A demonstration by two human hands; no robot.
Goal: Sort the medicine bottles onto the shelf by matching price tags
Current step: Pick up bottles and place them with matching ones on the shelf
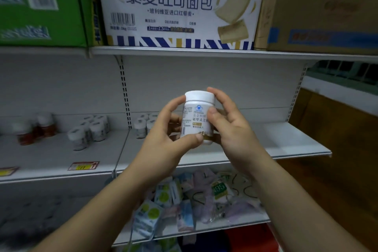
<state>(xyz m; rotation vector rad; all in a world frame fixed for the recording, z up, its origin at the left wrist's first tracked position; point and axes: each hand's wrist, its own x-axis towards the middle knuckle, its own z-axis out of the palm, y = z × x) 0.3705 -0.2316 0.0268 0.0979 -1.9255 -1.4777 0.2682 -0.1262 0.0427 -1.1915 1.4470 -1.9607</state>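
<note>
I hold a white medicine bottle (198, 116) with a white cap upright in front of the middle shelf (286, 145). My left hand (165, 139) grips its lower left side, thumb under the label. My right hand (231, 127) grips its right side, thumb on the label. Behind, on the shelf, stand a few small white bottles (143, 126), a group of several white bottles (88, 131) further left, and amber bottles (34, 129) at the far left. A red and yellow price tag (82, 165) sits on the shelf's front edge; another tag (7, 171) is at the left border.
The top shelf carries a white bread carton (178, 6), a green carton (38, 4) and a brown carton (321, 8). The shelf below holds a heap of packaged masks and sachets (196, 198). A brown wooden surface (337, 149) lies to the right.
</note>
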